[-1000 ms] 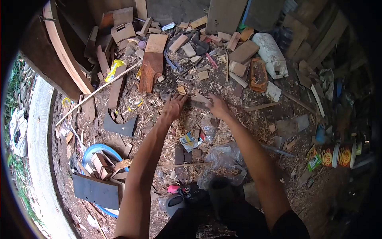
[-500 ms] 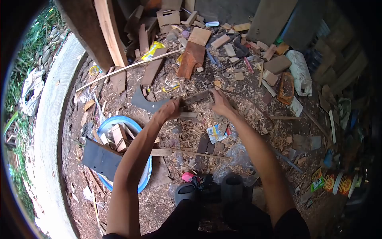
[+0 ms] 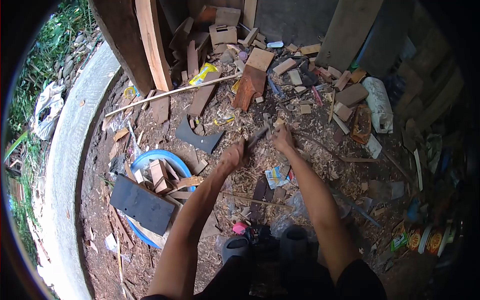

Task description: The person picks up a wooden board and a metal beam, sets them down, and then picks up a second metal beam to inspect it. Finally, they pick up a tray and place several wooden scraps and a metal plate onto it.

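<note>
My left hand [image 3: 234, 155] is closed around the dark handle of what looks like a hammer [image 3: 258, 136], slightly blurred. The tool slants up and right to a grey metal head [image 3: 267, 121]. Close beside that head, my right hand [image 3: 283, 138] has its fingers pinched together; what they grip is hidden. A small pale wood piece [image 3: 279, 121] shows at its fingertips. Left of my left hand, a dark flat sheet with a curved cutout [image 3: 199, 139] lies on the ground.
A blue-rimmed basin [image 3: 141, 239] holds wood offcuts and a dark board [image 3: 142, 204]. Shavings and blocks litter the ground. A long thin stick [image 3: 172, 92] lies beyond the sheet. A white sack [image 3: 378, 107] is at right, a concrete curb [image 3: 80, 125] at left.
My left hand has come lower and closer to my right, and the tool between them slants more steeply. The dark curved sheet now lies apart from my left hand. The view has shifted slightly.
</note>
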{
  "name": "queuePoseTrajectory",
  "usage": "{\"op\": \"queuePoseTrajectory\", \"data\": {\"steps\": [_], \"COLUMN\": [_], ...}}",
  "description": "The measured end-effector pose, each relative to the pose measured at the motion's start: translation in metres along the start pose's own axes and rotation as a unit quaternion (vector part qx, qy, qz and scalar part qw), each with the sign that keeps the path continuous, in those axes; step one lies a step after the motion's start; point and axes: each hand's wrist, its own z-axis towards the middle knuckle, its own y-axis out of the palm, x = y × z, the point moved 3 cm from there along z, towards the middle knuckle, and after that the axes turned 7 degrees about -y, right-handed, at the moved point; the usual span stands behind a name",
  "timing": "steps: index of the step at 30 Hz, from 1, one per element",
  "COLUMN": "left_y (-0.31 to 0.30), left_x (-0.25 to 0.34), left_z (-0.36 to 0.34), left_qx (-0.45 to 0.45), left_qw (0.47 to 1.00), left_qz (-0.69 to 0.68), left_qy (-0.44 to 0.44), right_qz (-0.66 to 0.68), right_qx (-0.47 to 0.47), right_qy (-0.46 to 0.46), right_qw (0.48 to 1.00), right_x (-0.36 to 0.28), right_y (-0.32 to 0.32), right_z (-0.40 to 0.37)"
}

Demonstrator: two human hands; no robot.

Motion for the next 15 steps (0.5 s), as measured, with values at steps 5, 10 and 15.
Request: {"op": "queuePoseTrajectory", "data": {"steps": [5,10,15], "left_y": [-0.023,-0.047,-0.027], "left_x": [-0.009,-0.024,-0.093], "left_z": [-0.011,-0.024,-0.009], "left_qx": [0.191,0.349,0.363], "left_qw": [0.932,0.821,0.820], "left_qz": [-0.307,-0.410,-0.344], "left_qy": [-0.036,-0.190,-0.277], "right_qz": [0.018,0.046,-0.037], "right_qx": [0.081,0.176,0.142], "right_qy": [-0.046,-0.090,-0.073], "right_qw": [0.996,0.979,0.986], "right_x": [0.001,0.000,-0.009], "right_y": [0.006,0.009,0.001], "right_z": [-0.009,-0.009,0.009]}}
